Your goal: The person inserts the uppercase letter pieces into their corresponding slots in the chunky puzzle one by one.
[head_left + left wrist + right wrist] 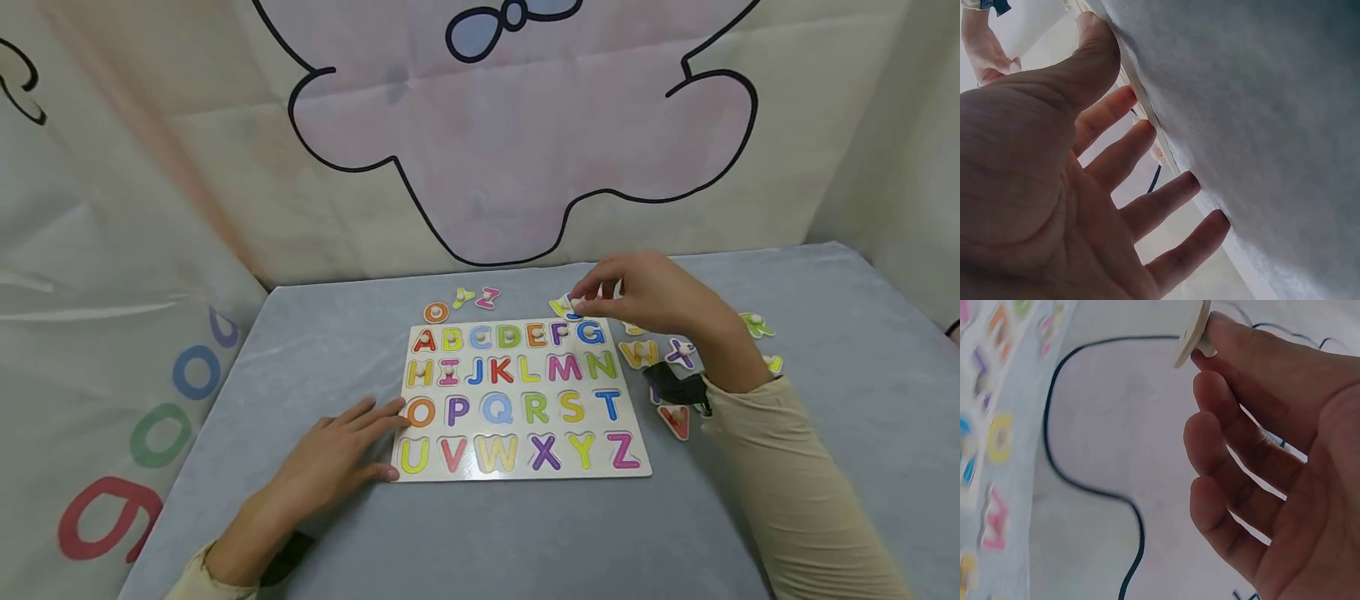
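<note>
Pinching a pegged piece (1192,334) in the right hand (648,292), resting the left hand (333,454) on the alphabet board (592,426)!
Gripping the piece by its peg at the fingertips, just past the board's far edge near the blue G (591,332); turned edge-on in the right-wrist view, so impossible to read its letter there, and half covered by fingers from the head. Spreading the left hand's fingers at the left edge, thumb by the near corner, grasping nothing. Blocking parts of the loose letters on the right with the black strap (678,385), below the W piece (639,354) and above the red V piece (673,421). Squeezing loose O (436,312), Y (463,297) and Z (488,297) into the narrow strip behind the board; stretching far wider across the blue table (517,542) in front and rightward.
</note>
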Motion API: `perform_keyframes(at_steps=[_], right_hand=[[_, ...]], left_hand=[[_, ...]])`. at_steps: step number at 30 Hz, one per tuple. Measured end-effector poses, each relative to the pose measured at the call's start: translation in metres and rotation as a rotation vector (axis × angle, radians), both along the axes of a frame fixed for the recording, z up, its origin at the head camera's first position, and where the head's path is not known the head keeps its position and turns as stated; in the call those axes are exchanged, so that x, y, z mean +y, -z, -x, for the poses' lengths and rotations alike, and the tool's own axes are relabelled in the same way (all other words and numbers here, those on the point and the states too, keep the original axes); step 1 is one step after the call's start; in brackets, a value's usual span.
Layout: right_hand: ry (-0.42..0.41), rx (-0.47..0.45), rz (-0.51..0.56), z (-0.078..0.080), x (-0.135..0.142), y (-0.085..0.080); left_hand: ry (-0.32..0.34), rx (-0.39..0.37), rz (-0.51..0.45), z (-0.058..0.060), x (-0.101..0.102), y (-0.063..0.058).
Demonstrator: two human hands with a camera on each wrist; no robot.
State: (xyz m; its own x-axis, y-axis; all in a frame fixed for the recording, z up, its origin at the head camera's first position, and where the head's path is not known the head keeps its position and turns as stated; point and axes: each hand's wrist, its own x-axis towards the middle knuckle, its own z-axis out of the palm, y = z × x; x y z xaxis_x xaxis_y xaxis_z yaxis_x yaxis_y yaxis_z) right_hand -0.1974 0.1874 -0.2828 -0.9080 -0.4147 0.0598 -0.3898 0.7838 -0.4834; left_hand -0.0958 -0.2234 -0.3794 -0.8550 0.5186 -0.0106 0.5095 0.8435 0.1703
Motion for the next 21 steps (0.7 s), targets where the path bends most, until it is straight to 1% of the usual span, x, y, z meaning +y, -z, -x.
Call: perform_keyframes(at_steps=[4, 6, 8, 13, 15, 18, 21], right_hand=[[-0.04, 0.001, 0.013, -0.004, -0.02, 0.0], [-0.039, -0.002, 0.006, -0.005, -0.03, 0.002], [-0.019, -0.001, 0.004, -0.006, -0.041, 0.004], [0.068, -0.008, 0.017, -0.009, -0.07, 0.005], [0.08, -0.018, 0.023, -0.009, -0.083, 0.007], [0.065, -0.041, 0.019, -0.009, -0.098, 0.016], [0.023, -0.062, -0.001, -0.007, -0.107, 0.028]], left_hand=[[-0.01, -0.013, 0.028, -0.002, -0.001, 0.002], [-0.008, -0.009, 0.037, -0.002, -0.001, 0.003], [0.0, 0.005, 0.038, -0.001, -0.001, 0.003], [0.023, 0.034, 0.041, 0.002, -0.002, -0.001], [0.02, 0.035, 0.045, 0.003, -0.003, -0.002], [0.02, 0.022, 0.047, 0.003, -0.003, -0.004], [0.035, 0.016, 0.039, 0.003, -0.003, -0.002]])
